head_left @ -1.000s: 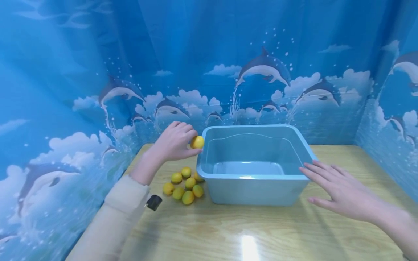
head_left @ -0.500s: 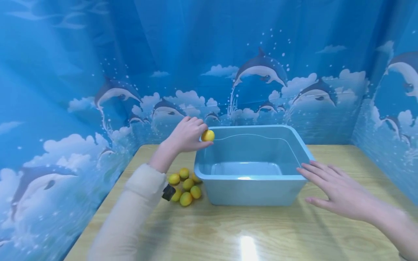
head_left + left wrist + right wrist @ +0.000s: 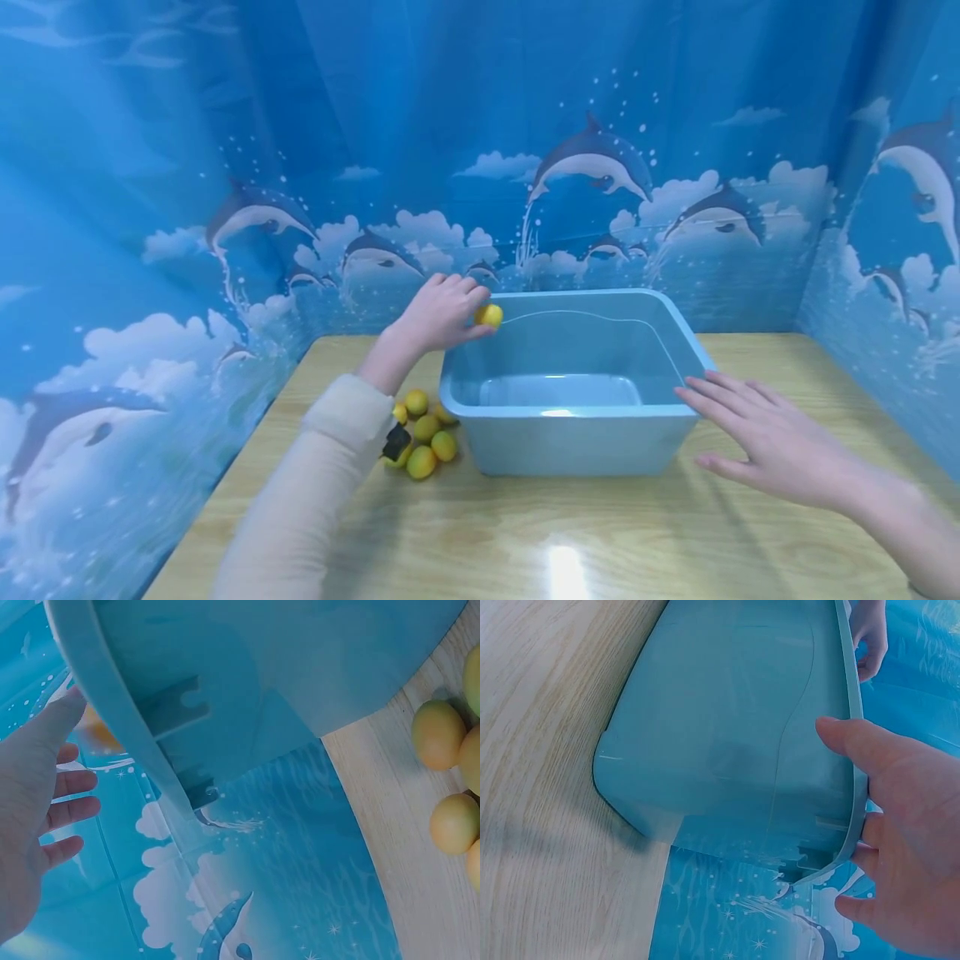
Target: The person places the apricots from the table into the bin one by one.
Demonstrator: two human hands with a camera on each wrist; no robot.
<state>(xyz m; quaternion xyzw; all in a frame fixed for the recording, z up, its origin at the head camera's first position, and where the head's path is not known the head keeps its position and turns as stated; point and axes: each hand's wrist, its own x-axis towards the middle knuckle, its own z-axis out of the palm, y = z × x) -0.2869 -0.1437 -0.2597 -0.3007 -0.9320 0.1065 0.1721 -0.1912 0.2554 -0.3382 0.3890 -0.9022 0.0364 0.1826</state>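
My left hand pinches a small yellow citrus fruit between thumb and fingers, over the left back part of the light blue plastic bin. In the left wrist view the held fruit shows partly, behind the thumb and the bin's rim. My right hand has its fingers straight, the tips at the bin's right front corner. From the right wrist, the thumb of that hand overlaps the rim. Several more yellow-green citrus fruits lie together left of the bin.
The bin stands upright on a light wooden table. A blue curtain with dolphins hangs around the back and sides. A small black device at the left sleeve hides part of the fruit pile.
My left hand has carried the fruit rightward, from outside the bin's left rim to over the bin. The right hand stays at the corner while the view shifts slightly.
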